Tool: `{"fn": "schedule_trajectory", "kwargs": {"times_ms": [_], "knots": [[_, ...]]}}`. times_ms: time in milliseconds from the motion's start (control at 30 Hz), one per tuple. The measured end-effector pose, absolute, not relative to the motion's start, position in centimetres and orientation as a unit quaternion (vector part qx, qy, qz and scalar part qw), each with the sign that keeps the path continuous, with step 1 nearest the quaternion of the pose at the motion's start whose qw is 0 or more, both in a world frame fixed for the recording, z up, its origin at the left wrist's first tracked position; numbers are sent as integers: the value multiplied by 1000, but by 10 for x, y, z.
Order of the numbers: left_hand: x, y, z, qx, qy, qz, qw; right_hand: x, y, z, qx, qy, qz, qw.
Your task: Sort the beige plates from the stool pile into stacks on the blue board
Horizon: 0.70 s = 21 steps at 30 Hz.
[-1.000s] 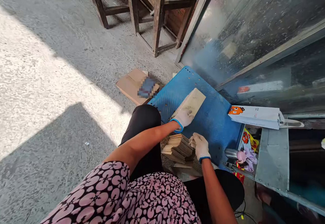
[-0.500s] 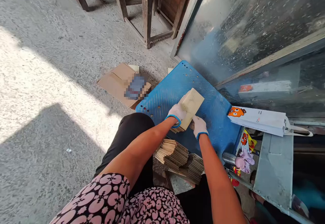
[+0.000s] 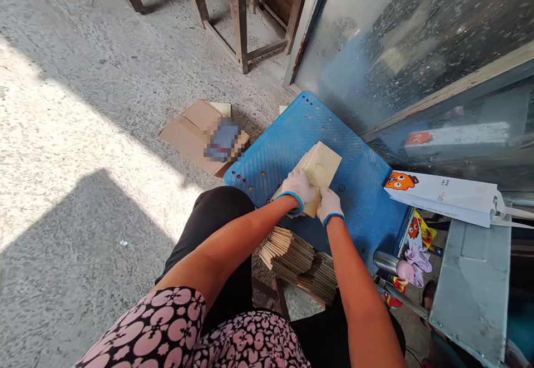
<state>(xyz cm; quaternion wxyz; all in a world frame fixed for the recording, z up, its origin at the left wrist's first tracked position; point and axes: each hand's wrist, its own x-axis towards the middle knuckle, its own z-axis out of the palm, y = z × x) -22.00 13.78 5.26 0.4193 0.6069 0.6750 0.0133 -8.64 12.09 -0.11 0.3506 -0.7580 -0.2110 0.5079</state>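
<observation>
A fanned stack of thin pale-yellow boards (image 3: 323,170) lies tilted on a blue plastic tabletop (image 3: 362,181). My left hand (image 3: 299,185), in a white knit glove with a blue cuff, is closed on the stack's left side. Matching glove on, my right hand (image 3: 330,205) has its fingers closed at the right edge of the top board, near its lower corner. The palms and the fingertips under the boards are hidden. Below the tabletop's near edge, more thin boards (image 3: 292,251) stand packed on edge between my knees.
On the floor to the left lies a flat cardboard piece (image 3: 187,131) with a blurred-out item on it. A white paper bag (image 3: 442,192) rests to the right, above a metal ledge (image 3: 471,279). A steel flask (image 3: 386,262) is near the tabletop's right corner. Wooden stools (image 3: 237,17) stand beyond.
The stack is fanned out more on its left side. My right hand has moved up slightly along the board's edge. The view has shifted a little.
</observation>
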Motion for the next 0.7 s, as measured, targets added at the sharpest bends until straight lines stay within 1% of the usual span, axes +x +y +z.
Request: {"fn": "schedule_trajectory", "kwargs": {"times_ms": [67, 167, 333, 500, 700], "knots": [[-219, 133, 56, 621, 669, 8, 408, -86, 121, 0, -748, -206, 522, 354], [-220, 130, 58, 632, 659, 13, 407, -85, 122, -1, -769, -202, 506, 334], [-222, 134, 57, 603, 668, 46, 434, -85, 125, -7, -799, -195, 471, 320], [-227, 140, 55, 564, 682, 58, 462, -98, 123, -2, -806, -172, 476, 308], [-224, 144, 51, 529, 709, 52, 463, -112, 119, 4, -789, -148, 479, 355]]}}
